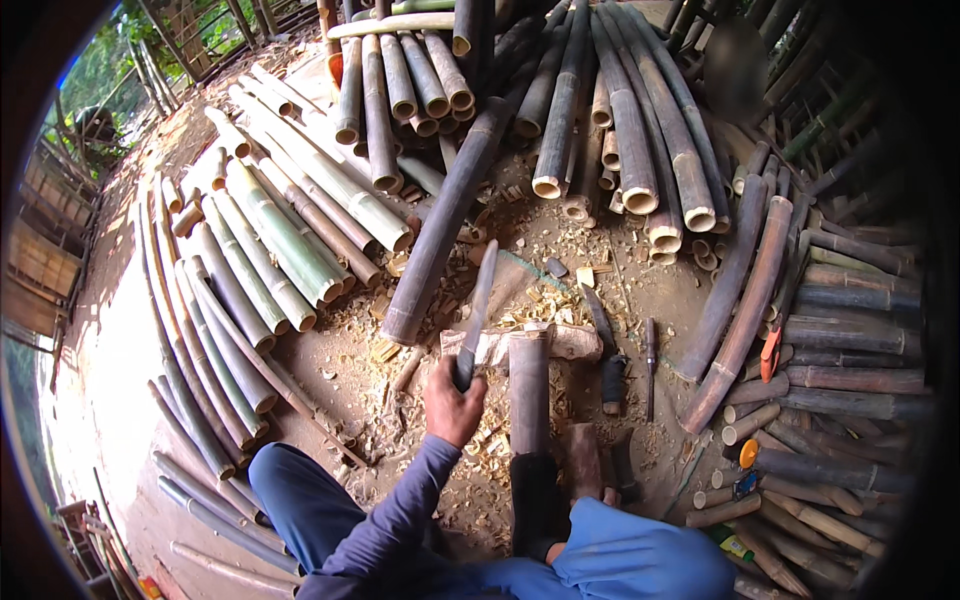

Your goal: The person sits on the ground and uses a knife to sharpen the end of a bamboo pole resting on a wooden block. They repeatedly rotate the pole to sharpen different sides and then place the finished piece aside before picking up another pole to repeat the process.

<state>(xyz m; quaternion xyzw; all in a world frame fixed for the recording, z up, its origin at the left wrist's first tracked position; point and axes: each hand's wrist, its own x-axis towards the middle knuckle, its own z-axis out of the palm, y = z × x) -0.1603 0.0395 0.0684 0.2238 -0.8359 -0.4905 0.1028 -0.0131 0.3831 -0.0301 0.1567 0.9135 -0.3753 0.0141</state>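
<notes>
My left hand (452, 405) is closed round the dark handle of a long knife (480, 295), its blade pointing away from me and upward. Just right of it a short dark bamboo section (529, 390) rests with its far end on a pale, chipped log (575, 342) lying crosswise. A black-covered foot (535, 500) is at the bamboo's near end. My right hand does not show clearly; a small patch of skin beside the blue trouser leg (640, 550) cannot be made out.
Wood chips (490, 440) litter the ground. Another knife (605, 345) and a thin dark tool (650, 370) lie right of the log. A thick bamboo pole (440, 230) slants beyond it. Bamboo stacks stand left (285, 240), far (640, 150) and right (850, 380), with an orange-handled tool (770, 355).
</notes>
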